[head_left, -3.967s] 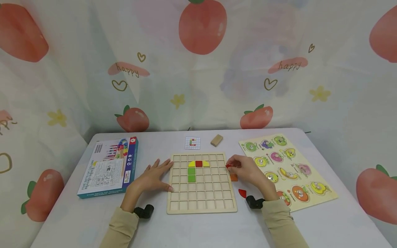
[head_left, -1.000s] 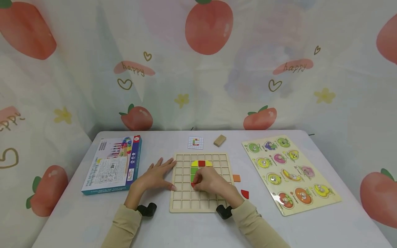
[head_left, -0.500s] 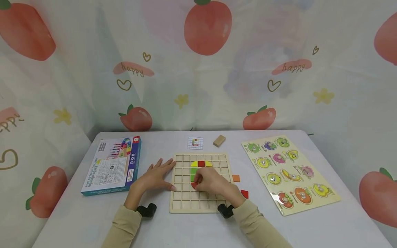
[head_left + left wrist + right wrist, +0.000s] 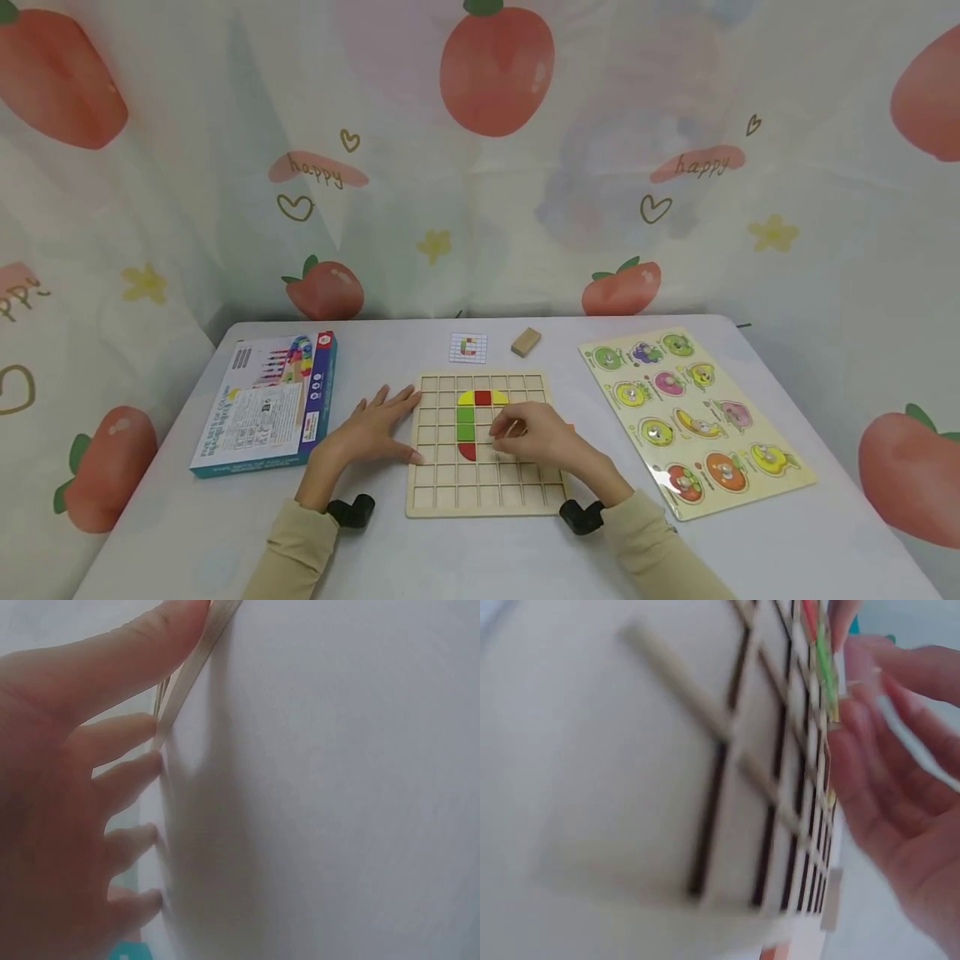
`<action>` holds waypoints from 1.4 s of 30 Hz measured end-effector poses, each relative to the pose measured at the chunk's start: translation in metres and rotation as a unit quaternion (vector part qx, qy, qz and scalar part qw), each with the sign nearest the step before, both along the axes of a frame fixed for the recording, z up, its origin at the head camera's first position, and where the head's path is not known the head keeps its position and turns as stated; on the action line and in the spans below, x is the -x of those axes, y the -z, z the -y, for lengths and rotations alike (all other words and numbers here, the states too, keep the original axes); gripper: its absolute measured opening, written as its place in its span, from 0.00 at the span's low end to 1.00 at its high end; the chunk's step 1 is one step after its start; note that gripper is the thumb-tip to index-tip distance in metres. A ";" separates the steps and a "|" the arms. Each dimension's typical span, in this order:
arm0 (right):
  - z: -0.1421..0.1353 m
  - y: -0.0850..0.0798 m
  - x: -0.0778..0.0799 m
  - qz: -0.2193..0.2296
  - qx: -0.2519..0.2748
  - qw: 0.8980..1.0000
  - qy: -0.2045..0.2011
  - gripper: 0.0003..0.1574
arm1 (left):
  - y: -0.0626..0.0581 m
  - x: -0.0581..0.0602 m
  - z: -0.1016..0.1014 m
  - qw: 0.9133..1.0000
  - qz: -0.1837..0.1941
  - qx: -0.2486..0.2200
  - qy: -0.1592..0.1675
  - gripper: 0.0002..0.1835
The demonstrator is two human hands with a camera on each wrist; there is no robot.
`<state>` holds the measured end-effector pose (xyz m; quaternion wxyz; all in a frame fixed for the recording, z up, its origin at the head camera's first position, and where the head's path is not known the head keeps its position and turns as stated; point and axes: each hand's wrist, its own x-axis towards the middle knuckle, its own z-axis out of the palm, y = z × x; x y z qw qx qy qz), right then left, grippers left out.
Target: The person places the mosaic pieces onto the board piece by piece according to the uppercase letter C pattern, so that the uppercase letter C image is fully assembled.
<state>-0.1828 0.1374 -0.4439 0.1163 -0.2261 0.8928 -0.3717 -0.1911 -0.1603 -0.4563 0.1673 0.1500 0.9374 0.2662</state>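
A wooden grid board point(image 4: 442, 497) lies mid-table in the head view. Set in its cells are two yellow curved pieces point(image 4: 467, 398) with a red square point(image 4: 482, 398) between them, two green squares point(image 4: 465, 432) below the left one, and a red quarter-round piece point(image 4: 467, 452) under those. With fingers spread, my left hand point(image 4: 367, 432) touches the board's left edge. My right hand point(image 4: 538, 433) hovers over the board, just right of the red piece, its fingers bent and holding nothing. Only a sliver of an orange piece point(image 4: 572, 427) shows behind it.
Behind the board lie a small gridded pattern card point(image 4: 468, 348) and a wooden block point(image 4: 526, 342). A flat box point(image 4: 262, 408) sits at the left, and a fruit puzzle board point(image 4: 693, 421) at the right. The table meets a printed curtain at the back.
My right hand has brought a red quarter-round piece from beside the board to the cell below the green squares, let go, and drawn back right. My left hand stays at the board's edge.
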 end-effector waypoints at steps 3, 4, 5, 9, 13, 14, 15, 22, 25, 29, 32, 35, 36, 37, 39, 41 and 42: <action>-0.010 0.001 -0.003 -0.005 0.003 1.000 0.015 0.05 | 0.001 0.000 0.000 1.000 0.000 0.003 0.002 0.56; -0.013 0.002 -0.004 -0.005 0.003 1.000 0.022 0.04 | 0.002 0.000 0.000 1.000 -0.001 0.003 0.002 0.56; -0.016 0.001 -0.004 -0.004 0.003 1.000 0.028 0.05 | 0.002 0.000 0.000 1.000 -0.001 0.003 0.002 0.56; -0.030 0.000 -0.008 -0.011 -0.004 0.999 0.046 0.04 | 0.002 0.000 0.000 1.000 -0.004 0.001 0.002 0.56; -0.043 -0.001 -0.011 -0.020 -0.012 0.998 0.050 0.05 | 0.002 0.000 0.000 1.000 -0.004 0.000 0.002 0.56; -0.046 -0.001 -0.012 -0.021 -0.013 0.998 0.050 0.05 | 0.002 0.000 0.000 1.000 -0.003 0.000 0.002 0.56; -0.049 -0.001 -0.012 -0.020 -0.015 0.998 0.051 0.05 | 0.001 0.001 0.000 1.000 -0.003 0.000 0.002 0.56; -0.070 0.002 -0.017 -0.022 -0.025 0.998 0.055 0.05 | 0.002 0.001 0.000 1.000 -0.005 0.001 0.003 0.56; -0.079 0.002 -0.021 -0.020 -0.032 0.997 0.064 0.04 | 0.002 0.001 0.000 1.000 -0.004 -0.001 0.003 0.56; -0.090 0.001 -0.026 -0.012 -0.041 0.995 0.090 0.05 | 0.004 0.001 0.001 1.000 -0.004 0.000 0.002 0.56; -0.097 0.001 -0.029 -0.011 -0.045 0.994 0.103 0.06 | 0.005 0.002 0.001 1.000 -0.005 0.000 0.003 0.56; -0.102 0.003 -0.030 -0.015 -0.050 0.993 0.107 0.06 | 0.005 0.002 0.001 1.000 -0.005 -0.001 0.003 0.56; -0.103 0.004 -0.029 -0.016 -0.050 0.993 0.108 0.06 | 0.005 0.002 0.001 1.000 -0.004 -0.001 0.003 0.56; -0.104 0.005 -0.029 -0.016 -0.051 0.992 0.111 0.06 | 0.005 0.002 0.001 1.000 -0.004 -0.001 0.003 0.56; -0.105 0.007 -0.027 -0.013 -0.053 0.991 0.119 0.07 | 0.005 0.002 0.001 1.000 -0.003 -0.001 0.002 0.56; -0.105 0.009 -0.025 -0.006 -0.052 0.990 0.128 0.08 | 0.005 0.002 0.001 1.000 -0.003 -0.001 0.002 0.56; -0.104 0.010 -0.023 -0.003 -0.051 0.990 0.134 0.09 | 0.005 0.002 0.001 1.000 -0.002 -0.001 0.002 0.56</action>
